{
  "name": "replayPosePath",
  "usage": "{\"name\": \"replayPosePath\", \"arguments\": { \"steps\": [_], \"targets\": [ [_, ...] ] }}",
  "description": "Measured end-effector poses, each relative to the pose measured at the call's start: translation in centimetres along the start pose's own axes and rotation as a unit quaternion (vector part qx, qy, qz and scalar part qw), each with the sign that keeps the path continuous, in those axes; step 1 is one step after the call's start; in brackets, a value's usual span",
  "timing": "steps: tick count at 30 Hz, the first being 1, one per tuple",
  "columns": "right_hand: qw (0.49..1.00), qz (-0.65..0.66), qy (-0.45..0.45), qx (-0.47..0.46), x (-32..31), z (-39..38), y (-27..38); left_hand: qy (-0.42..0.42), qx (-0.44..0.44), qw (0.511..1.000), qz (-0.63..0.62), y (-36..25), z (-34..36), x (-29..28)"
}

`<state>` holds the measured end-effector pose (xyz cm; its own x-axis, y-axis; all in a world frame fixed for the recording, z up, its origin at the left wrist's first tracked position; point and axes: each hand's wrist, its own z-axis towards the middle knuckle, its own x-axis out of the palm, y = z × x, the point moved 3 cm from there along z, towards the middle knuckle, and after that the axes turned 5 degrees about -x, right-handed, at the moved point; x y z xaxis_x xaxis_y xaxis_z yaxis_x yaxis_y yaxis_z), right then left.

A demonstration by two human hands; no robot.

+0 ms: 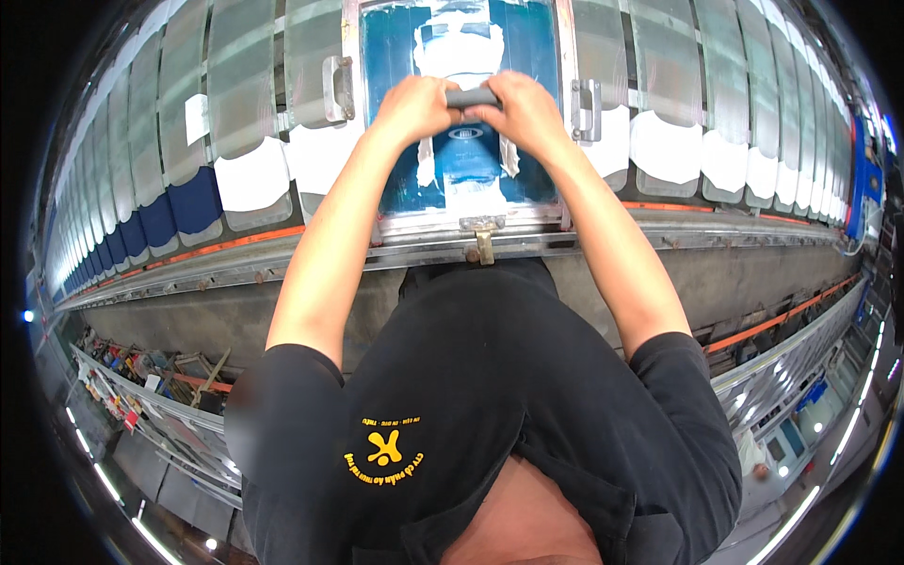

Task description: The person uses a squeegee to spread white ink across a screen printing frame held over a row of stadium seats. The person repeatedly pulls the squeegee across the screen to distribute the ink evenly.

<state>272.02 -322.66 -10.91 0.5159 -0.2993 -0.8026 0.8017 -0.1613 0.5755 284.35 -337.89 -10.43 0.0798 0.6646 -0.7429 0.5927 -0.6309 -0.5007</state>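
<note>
Table (659, 234), long, metal-railed, runs across the view. At its middle: rectangular blue screen in a metal frame (532, 179). Smeared white paste (461, 55) covers the screen's upper centre, streaks down 2 sides. Left hand (417, 106) and right hand (523, 111) both closed, fingers wrapped round 1 cylindrical grey bar (471, 98), held over the screen's middle; contact beneath hidden. Risk, judged: uneven push from the 2 hands could skew the bar, leaving paste patchy; knocking the frame might shift the screen.
</note>
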Motion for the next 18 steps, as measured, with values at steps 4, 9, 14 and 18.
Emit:
{"name": "replayPosePath", "arguments": {
  "steps": [4, 9, 14, 18],
  "targets": [
    [0.998, -0.024, -0.048, -0.018, 2.3, -2.9, 0.6, -0.139, 0.062, 0.988, -0.011, 1.5, -1.6, 4.3],
    [0.997, 0.030, 0.054, 0.039, 2.4, -9.1, 3.9, 0.015, -0.007, 0.999, -0.043, 0.2, -8.3, 6.0],
    [0.968, 0.002, -0.199, 0.155, -2.2, -6.9, -5.7, 0.046, -0.002, 0.998, -0.043, -0.6, -5.8, 1.8],
    [0.898, 0.074, -0.275, 0.336, -1.2, -8.6, -17.8, -0.031, 0.045, 0.997, -0.052, -1.1, -3.0, 2.1]
  ]
}}
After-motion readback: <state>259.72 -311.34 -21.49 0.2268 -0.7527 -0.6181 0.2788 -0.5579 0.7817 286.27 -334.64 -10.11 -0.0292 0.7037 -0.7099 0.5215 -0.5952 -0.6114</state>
